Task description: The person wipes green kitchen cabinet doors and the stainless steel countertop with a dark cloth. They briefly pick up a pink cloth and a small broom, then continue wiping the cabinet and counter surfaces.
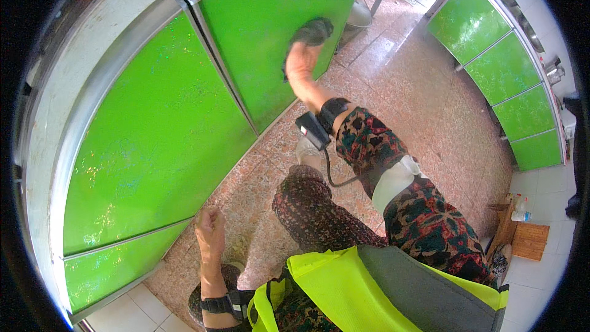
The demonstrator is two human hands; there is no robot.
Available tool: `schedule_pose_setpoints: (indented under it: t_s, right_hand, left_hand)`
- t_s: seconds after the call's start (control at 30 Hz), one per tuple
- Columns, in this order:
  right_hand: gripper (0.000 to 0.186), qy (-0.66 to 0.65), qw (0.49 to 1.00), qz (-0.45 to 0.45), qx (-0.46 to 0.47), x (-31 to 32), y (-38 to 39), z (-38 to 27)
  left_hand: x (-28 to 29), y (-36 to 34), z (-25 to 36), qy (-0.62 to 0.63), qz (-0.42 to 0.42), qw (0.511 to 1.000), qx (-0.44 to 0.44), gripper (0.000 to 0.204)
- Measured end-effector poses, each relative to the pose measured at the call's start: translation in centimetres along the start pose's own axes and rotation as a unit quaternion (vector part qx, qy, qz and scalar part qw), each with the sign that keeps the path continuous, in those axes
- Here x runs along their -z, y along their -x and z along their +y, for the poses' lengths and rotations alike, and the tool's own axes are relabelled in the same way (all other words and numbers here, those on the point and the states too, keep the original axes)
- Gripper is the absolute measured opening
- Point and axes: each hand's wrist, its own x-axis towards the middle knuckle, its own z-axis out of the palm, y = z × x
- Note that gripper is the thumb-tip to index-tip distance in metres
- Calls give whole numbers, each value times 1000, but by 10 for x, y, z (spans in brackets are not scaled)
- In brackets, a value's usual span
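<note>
My right hand (302, 58) reaches forward and presses a dark cloth (316, 31) flat against a glossy green cabinet door (264, 24). The fingers are mostly hidden by the cloth, and the hand is slightly blurred. Closer to me, my left hand (211, 229) is curled into a loose fist beside the lower edge of another green cabinet panel (141, 141). Nothing shows in its fingers. A black strap with a small box and a cable sits on my right wrist; another strap is around my left wrist.
A row of green cabinets (501, 67) stands across the reddish speckled floor (418, 98) at the right. A white bucket (359, 15) is beyond the cabinet's far edge. A wooden board (530, 241) leans by the tiled wall at the lower right.
</note>
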Motion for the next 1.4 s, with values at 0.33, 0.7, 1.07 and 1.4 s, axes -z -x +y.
schedule_pose_setpoints:
  t_s: [0.33,0.7,1.07,1.4]
  right_hand:
    - [45,-69,960,28,-271,8,-73,34]
    - [34,-5,949,-164,268,11,24,-67]
    - [26,-5,997,-16,81,11,-52,41]
    - [67,-110,881,2,-461,21,-105,71]
  left_hand:
    - [-11,-15,-4,22,-26,999,10,25]
    - [-11,0,6,8,-29,999,-10,22]
    - [-18,-14,-6,-33,-37,999,-12,26]
    - [-22,-25,-8,-37,-30,996,-69,20]
